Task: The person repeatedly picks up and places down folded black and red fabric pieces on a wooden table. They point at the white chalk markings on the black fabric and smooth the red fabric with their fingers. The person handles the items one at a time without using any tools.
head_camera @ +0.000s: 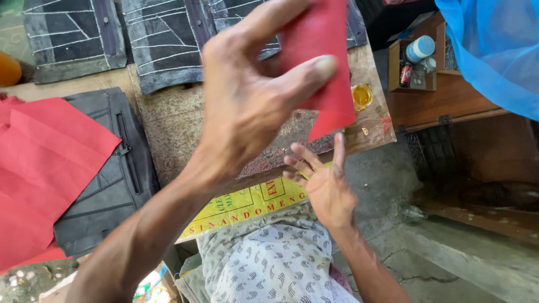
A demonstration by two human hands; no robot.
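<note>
Pinching a red cloth piece (pixel 325 62), the left hand (pixel 252 95) hovers over a worn wooden workbench (pixel 168 123); right hand (pixel 323 179) spread.

Red sheet (pixel 325 67): matt, fabric-like, smooth. Work board (pixel 174 123): rough, stained wood. Far dark panels (pixel 163 39): matt leatherette w/ pale stitching. Right cabinet (pixel 449 101): smooth brown wood. Blue sheet (pixel 494 45): thin, translucent.
</note>
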